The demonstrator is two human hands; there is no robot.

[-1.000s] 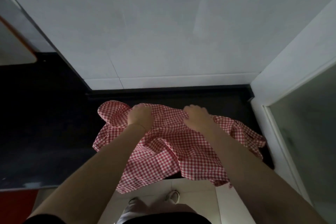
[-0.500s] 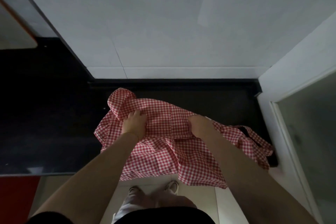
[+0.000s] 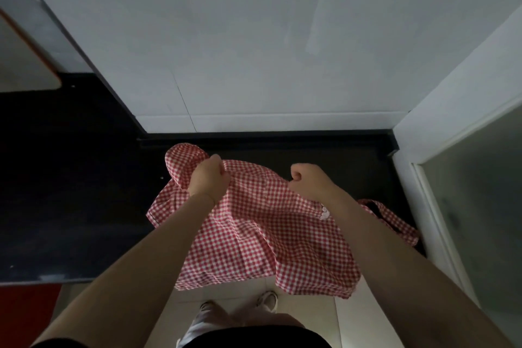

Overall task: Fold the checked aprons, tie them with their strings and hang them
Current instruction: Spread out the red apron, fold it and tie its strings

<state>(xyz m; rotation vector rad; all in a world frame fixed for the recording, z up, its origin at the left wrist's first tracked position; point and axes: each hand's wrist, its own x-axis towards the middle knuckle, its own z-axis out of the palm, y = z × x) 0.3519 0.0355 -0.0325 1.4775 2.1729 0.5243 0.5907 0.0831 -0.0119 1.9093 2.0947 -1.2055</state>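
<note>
Presently listed, one red-and-white checked apron: crumpled, lying on the dark countertop, its lower part hanging over the front edge toward the floor. A bunched fold rises at its far left; a strap or string part trails at the far right, close to the counter's right end (which of the two it is cannot be told).

Left hand: fingers curled, gripping the cloth by the raised fold near the apron's upper left.

Right hand: closed into a fist on the apron's upper edge, cloth gathered beneath it; forearm covers part of the fabric, where a small white mark shows.

Surroundings: white tiled wall behind the counter; white frame with frosted glass panel at right, hemming in the counter end; red cabinet front below left; pale floor tiles and two light shoes beneath the hanging hem.
</note>
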